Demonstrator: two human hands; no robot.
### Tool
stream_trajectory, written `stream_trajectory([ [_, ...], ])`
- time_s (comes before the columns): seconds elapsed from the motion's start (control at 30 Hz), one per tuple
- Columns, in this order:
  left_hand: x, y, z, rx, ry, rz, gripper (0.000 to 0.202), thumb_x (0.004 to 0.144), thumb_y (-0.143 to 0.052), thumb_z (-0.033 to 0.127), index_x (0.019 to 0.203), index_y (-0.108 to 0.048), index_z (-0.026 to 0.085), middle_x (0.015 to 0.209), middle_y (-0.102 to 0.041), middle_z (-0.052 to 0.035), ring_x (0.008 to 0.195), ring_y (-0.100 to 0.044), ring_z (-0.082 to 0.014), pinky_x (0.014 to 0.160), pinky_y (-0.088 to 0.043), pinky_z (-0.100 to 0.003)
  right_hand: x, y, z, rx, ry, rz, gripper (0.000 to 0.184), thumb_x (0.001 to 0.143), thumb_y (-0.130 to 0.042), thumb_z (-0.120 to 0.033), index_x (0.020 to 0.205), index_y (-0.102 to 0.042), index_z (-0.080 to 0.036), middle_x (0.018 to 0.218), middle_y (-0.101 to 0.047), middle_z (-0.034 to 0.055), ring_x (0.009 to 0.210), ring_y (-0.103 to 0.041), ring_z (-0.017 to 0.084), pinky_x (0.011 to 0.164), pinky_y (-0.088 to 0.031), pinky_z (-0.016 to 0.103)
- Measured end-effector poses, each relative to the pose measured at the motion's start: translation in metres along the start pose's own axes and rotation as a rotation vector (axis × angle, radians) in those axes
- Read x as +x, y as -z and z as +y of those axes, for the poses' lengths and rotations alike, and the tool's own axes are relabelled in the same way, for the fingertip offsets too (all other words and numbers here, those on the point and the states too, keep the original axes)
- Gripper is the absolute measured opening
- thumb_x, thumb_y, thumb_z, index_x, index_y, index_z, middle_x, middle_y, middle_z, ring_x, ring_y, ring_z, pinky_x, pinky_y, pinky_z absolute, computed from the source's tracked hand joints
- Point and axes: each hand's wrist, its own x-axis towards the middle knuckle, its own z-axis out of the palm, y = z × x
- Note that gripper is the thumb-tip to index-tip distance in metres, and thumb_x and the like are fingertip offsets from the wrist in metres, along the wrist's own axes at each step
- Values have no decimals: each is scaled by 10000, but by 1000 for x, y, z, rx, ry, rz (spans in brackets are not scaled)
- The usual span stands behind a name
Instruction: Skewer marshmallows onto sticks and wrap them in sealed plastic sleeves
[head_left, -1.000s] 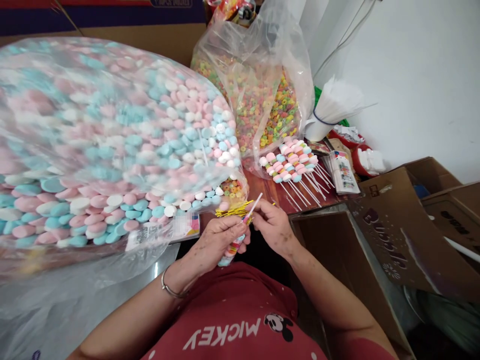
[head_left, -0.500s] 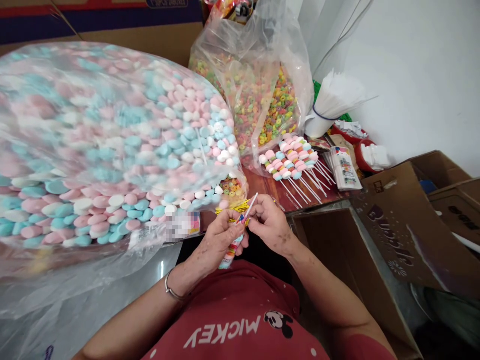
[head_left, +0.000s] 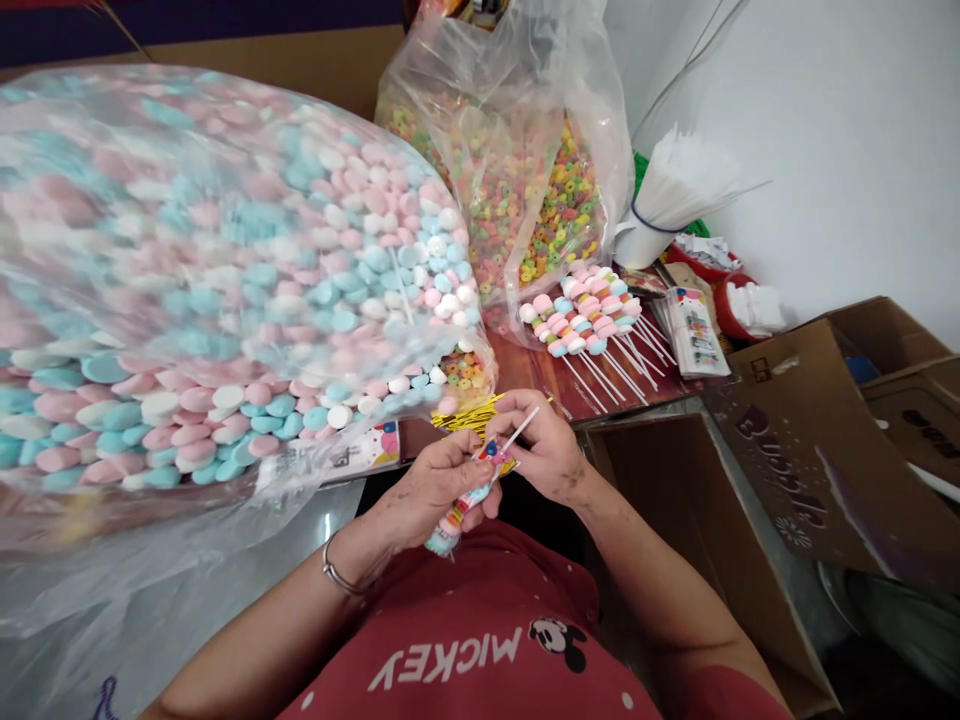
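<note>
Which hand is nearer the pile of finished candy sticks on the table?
Right hand: it sits just below the candy-stick pile. The left hand is lower and further left, gripping the wrapped stick.

1. A big clear bag of pink, blue and white marshmallow discs fills the left side.
2. Behind it stands a clear bag of coloured cereal rings.
3. Finished marshmallow skewers lie in a row on the red counter.
4. A bundle of white sticks leans near the wall.
5. A stack of printed wrappers lies right of the skewers.
6. Open cardboard boxes stand at the right.
</note>
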Motion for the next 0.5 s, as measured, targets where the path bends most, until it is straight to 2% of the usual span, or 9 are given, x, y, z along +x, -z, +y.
stream_trajectory([
  [0.17, -3, -4, -3, 47, -63, 76, 449, 788, -751, 478, 931, -412, 221, 602, -671, 19, 374, -504, -77, 344, -295, -132, 0, 0, 4, 156, -100, -31, 314, 833, -609, -230, 1083, -417, -229, 826, -616, -15, 748, -606, 149, 733, -481, 300],
  [0.27, -3, -7, -6, 96, -74, 155, 451, 803, -731, 493, 930, -386, 232, 620, -673, 29, 389, -523, -80, 345, -293, -124, 1, -1, 2, 241, -157, -47, 329, 827, -628, -235, 1070, -407, -233, 794, -609, -35, 725, -604, 140, 720, -469, 290],
  [0.37, -3, -8, -6, 106, -86, 181, 437, 807, -728, 484, 917, -388, 231, 628, -676, 29, 397, -535, -82, 340, -291, -119, 2, -2, -1, 306, -192, -71, 340, 805, -634, -207, 1062, -412, -230, 789, -619, -41, 697, -592, 128, 693, -458, 275],
  [0.5, 0, -6, -4, 62, -131, 225, 416, 798, -735, 472, 874, -420, 211, 624, -666, 33, 399, -532, -69, 341, -311, -117, 1, -4, -4, 272, -210, -52, 276, 801, -603, -190, 1019, -436, -221, 791, -633, -32, 697, -579, 123, 672, -442, 263],
])
